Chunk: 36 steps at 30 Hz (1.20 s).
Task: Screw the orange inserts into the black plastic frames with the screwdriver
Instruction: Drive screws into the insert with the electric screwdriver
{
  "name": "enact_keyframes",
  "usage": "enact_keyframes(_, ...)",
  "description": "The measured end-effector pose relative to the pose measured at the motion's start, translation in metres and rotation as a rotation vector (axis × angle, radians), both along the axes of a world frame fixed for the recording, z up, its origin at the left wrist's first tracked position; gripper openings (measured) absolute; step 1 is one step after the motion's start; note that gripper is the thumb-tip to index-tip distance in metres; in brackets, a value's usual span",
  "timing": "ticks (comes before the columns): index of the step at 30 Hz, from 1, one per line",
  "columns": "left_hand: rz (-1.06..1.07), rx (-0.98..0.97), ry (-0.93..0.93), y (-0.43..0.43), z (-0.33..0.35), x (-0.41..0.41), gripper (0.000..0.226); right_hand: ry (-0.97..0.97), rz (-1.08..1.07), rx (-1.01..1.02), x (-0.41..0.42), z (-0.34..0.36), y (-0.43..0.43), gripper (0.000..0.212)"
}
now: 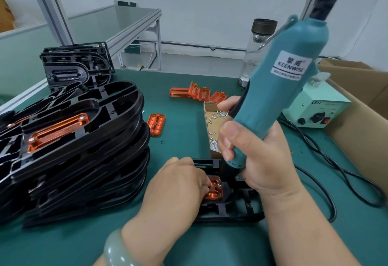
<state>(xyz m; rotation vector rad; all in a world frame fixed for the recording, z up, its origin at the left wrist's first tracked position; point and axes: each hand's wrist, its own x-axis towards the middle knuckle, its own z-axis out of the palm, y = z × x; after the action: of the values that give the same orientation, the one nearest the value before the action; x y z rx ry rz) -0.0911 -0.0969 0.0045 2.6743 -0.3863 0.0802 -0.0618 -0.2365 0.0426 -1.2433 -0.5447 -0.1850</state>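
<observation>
Head view.
- Right hand [252,156]: near centre, fingers wrapped tight round the teal screwdriver [279,89], held upright, tip down at the work.
- Left hand [178,186]: fingers curled, tips pinching the orange insert [214,190].
- Orange insert: seated in the black frame [231,209], flat on the green table [178,108], near centre.
- Stack of frames [84,160]: left, top one with an insert fitted.
- Loose inserts [197,93]: far centre.
- Screw box [212,127]: behind the hands.
- Power unit [317,110]: right.

Counted: teal plastic electric screwdriver [279,89], 1; clear glass bottle [255,55], 1; cardboard screw tray [207,125], 1; pale green power box [312,108], 1; black plastic frames [117,97] and orange translucent inserts [155,123], overlapping, counts unclear.
</observation>
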Motion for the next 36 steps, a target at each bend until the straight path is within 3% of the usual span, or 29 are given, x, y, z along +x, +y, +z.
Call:
enact_keyframes(4,0.003,-0.003,-0.009,-0.0005,-0.0007,0.0007,0.022,0.030,-0.018,0.018,0.0039,0.0011,-0.0017,0.025)
enact_keyframes(12,0.011,-0.022,-0.011,-0.0005,-0.0025,0.0009,0.022,0.044,0.007,0.038,0.0018,0.0000,-0.0035,0.013)
enact_keyframes(23,0.003,-0.020,-0.006,-0.0010,-0.0023,0.0013,0.022,0.020,0.018,0.007,0.0014,-0.0023,-0.0044,0.028)
enact_keyframes(31,0.012,-0.018,0.002,-0.0020,-0.0022,0.0015,0.022,0.045,0.034,0.010,0.0013,-0.0010,-0.0040,0.013)
enact_keyframes(36,0.012,-0.007,0.002,-0.0012,-0.0032,0.0017,0.021,0.029,0.011,0.016,0.0004,-0.0034,-0.0059,0.016)
